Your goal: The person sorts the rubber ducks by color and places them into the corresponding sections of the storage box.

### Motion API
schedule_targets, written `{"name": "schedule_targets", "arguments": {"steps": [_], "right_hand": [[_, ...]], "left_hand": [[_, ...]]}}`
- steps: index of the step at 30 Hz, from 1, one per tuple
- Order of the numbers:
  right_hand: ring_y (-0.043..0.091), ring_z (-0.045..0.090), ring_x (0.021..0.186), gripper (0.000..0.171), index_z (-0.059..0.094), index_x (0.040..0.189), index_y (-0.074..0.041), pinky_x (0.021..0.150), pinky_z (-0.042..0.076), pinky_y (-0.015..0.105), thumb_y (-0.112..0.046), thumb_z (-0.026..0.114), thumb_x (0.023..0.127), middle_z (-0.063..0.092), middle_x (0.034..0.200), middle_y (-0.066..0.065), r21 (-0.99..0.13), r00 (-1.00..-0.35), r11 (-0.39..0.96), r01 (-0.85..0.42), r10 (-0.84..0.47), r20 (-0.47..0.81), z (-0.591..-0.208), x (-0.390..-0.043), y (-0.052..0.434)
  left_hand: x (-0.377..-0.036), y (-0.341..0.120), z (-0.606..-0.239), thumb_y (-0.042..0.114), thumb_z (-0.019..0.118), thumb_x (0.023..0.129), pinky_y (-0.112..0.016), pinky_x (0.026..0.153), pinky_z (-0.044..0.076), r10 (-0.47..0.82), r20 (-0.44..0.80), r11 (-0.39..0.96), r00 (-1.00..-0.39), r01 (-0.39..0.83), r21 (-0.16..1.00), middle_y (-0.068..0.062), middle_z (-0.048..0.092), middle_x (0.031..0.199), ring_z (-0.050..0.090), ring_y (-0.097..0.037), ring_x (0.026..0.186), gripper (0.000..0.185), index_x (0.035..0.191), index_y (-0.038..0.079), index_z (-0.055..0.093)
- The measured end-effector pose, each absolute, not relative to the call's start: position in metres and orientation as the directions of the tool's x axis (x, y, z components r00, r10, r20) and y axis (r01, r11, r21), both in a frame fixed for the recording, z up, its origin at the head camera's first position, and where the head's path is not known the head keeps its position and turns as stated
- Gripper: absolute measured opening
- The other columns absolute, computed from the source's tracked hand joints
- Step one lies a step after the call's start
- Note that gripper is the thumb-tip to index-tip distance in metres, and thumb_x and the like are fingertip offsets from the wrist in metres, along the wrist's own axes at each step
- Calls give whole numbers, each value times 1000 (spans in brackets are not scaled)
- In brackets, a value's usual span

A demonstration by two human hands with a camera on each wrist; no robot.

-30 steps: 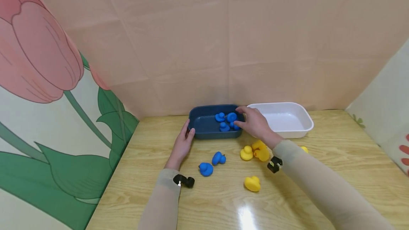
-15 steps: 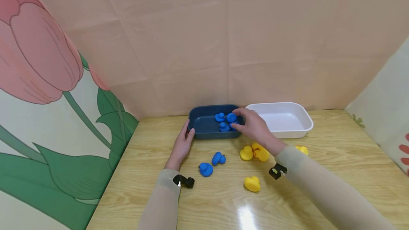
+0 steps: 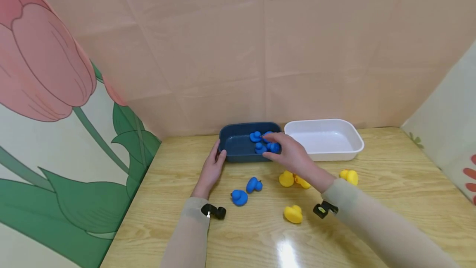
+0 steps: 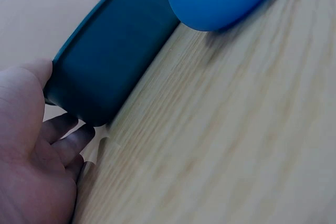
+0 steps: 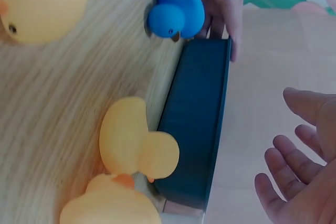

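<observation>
probably filling dark tray (image 3: 249,158) near bench's (image 3: 178,177) back edge, with right grip (image 3: 293,152) half-spread, empty, left grip (image 3: 210,172) relaxed against it; likely reach frontward for blue ducks (image 3: 239,198).

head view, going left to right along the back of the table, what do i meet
Left hand, dark blue tray with blue ducks in its right half, white tray. Right hand omitted: it overlaps both trays.

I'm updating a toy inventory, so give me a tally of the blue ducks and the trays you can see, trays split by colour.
Blue ducks: 6 in view, 4 in a tray and 2 on the table
Dark blue tray: 1
White tray: 1
Total, ducks and trays: 8
</observation>
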State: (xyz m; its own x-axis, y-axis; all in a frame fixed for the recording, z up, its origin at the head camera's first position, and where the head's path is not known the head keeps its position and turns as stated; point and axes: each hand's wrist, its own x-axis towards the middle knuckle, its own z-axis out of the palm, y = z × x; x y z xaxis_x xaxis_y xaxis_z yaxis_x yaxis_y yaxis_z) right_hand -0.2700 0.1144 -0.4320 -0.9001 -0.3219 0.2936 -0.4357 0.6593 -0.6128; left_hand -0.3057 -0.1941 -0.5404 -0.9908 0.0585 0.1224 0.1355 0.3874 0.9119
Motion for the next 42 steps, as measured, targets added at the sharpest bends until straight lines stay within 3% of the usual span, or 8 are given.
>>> {"name": "schedule_targets", "arguments": {"steps": [9,16,22,27,42], "right_hand": [[33,67,126,54,70,147,-11,107,56,56,-22,89,98,71,138,6,-611,-884,641,-465,-372,284,-433,-252,105],[32,68,126,58,70,147,-10,105,57,55,-22,92,95,72,141,7,-612,-854,602,-513,-427,296,-435,-241,98],[31,67,128,57,69,149,-14,108,56,54,-28,89,98,71,143,5,-640,-848,577,-508,-466,253,-441,-236,93],[33,67,130,58,68,150,-13,108,57,55,-26,89,98,70,146,6,-638,-830,562,-526,-504,240,-447,-232,89],[35,64,130,66,62,158,-21,104,59,58,-29,89,98,66,149,10,-690,-817,544,-478,-563,122,-464,-227,83]], "left_hand": [[-305,-195,-542,51,47,119,-48,133,27,55,119,386,-991,131,913,1,27,181,30,-27,164,66,177,30,27],[-304,-195,-542,65,45,114,-47,133,27,58,116,390,-991,130,912,2,27,181,30,-26,164,74,177,31,27],[-305,-195,-541,62,46,115,-48,133,27,60,111,391,-992,126,912,3,26,181,30,-26,164,71,177,35,27],[-306,-194,-540,74,43,110,-46,133,27,56,106,407,-993,119,905,4,26,181,29,-25,164,78,177,38,26],[-307,-194,-540,69,46,112,-49,132,27,56,118,398,-991,131,908,-2,28,181,32,-29,163,76,177,34,27]]}}
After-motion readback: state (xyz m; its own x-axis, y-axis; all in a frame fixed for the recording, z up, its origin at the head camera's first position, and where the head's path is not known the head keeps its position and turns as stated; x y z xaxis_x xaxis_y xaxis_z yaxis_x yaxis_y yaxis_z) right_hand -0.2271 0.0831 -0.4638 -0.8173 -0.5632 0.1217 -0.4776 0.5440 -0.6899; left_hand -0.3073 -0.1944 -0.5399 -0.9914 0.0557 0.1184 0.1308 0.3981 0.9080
